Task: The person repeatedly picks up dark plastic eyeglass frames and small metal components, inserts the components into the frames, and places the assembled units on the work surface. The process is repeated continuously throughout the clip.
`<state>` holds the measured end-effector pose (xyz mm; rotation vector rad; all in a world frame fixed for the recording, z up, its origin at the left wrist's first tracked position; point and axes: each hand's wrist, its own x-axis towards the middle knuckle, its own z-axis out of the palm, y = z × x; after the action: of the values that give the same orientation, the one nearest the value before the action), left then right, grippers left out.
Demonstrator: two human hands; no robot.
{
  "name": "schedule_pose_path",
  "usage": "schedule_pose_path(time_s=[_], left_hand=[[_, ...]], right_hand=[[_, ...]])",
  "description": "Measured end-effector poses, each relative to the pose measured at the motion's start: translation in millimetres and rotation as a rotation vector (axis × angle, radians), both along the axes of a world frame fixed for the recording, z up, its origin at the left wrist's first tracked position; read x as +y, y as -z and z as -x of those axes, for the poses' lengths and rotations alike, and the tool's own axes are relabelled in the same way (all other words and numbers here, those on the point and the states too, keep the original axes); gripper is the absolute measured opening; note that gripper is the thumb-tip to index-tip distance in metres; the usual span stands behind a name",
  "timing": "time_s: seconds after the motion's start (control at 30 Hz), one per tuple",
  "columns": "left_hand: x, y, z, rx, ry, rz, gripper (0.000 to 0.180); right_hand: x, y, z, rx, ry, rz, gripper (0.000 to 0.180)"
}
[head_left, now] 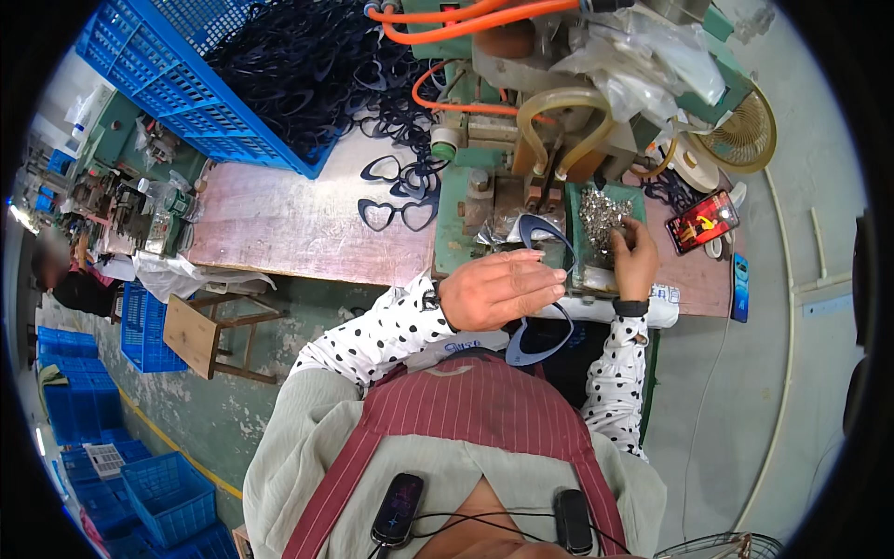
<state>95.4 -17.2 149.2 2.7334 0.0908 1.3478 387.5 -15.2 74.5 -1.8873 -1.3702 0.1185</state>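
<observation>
A worktable (307,233) with a worn pinkish top carries a slatted blue crate (200,84) at its far left, a dark heap of spectacle frames (289,79) filling it and spilling past its right side. A green bench machine (449,219) stands right of the heap, and a green tray (637,203) sits on the machine's right side. One loose frame (399,209) lies flat on the table, left of the machine. The held frame (520,356), dark and pointed at its outer corners, is in front of the machine, one rim showing beyond the left hand (498,291) and the other on the near side of it. The left hand is closed over the middle of this frame, back upward; the right hand (636,263) has its thumb and forefinger at the small metal parts (601,216) in the tray, and whether a part is pinched between them cannot be told. Good practice at this step, as judged here, is to steady the frame by its middle without bending the thin rims, to separate a single part from the pile with the fingertips, and to check which way it faces before lifting.
</observation>
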Motion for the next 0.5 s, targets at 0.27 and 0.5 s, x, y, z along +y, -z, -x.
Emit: schedule_pose_path(time_s=[0.27,0.5], left_hand=[[-2.1,0.6,-1.4,-0.005,-0.023,0.019,0.036],[8.4,39.0,41.4,-0.118,-0.554,0.114,0.017]], right_hand=[[-2.2,14.2,7.6,-0.306,-0.056,-0.207,0.011],[-6.4,18.2,6.6,-0.145,0.041,-0.243,0.012]])
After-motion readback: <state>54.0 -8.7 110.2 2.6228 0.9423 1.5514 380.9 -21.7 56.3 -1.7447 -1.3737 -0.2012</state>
